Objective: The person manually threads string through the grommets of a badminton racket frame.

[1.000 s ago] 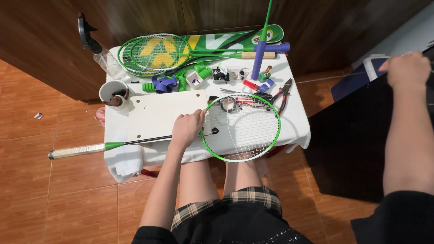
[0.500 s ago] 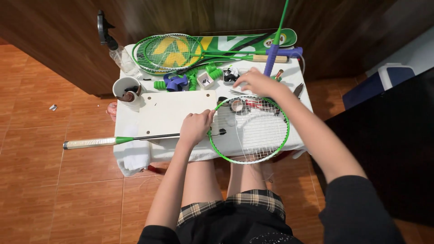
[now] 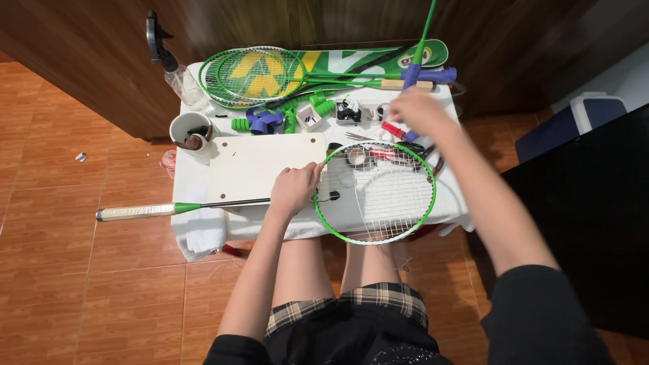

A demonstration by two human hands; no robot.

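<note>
A green-framed badminton racket (image 3: 427, 203) lies across the small white table (image 3: 196, 230). Its head is over the table's front right and its pale handle (image 3: 135, 212) sticks out to the left, past the table's edge. My left hand (image 3: 295, 189) is shut on the racket where the shaft meets the head. My right hand (image 3: 414, 110) is blurred and hovers over the small tools at the back right, just above a red-handled tool (image 3: 392, 130). Whether it holds anything is unclear. A roll of tape (image 3: 356, 157) shows through the racket's strings.
Two more green rackets (image 3: 250, 74) and a blue-handled one (image 3: 427, 74) lie at the back. A white cup (image 3: 189, 130), a white board (image 3: 260, 165), green grip rolls (image 3: 321, 105) and a spray bottle (image 3: 181, 76) crowd the table. A blue-and-white box (image 3: 574, 116) stands to the right.
My right hand came from the box at far right to the table, then moved back over the small tools. The left hand kept its hold on the racket.
</note>
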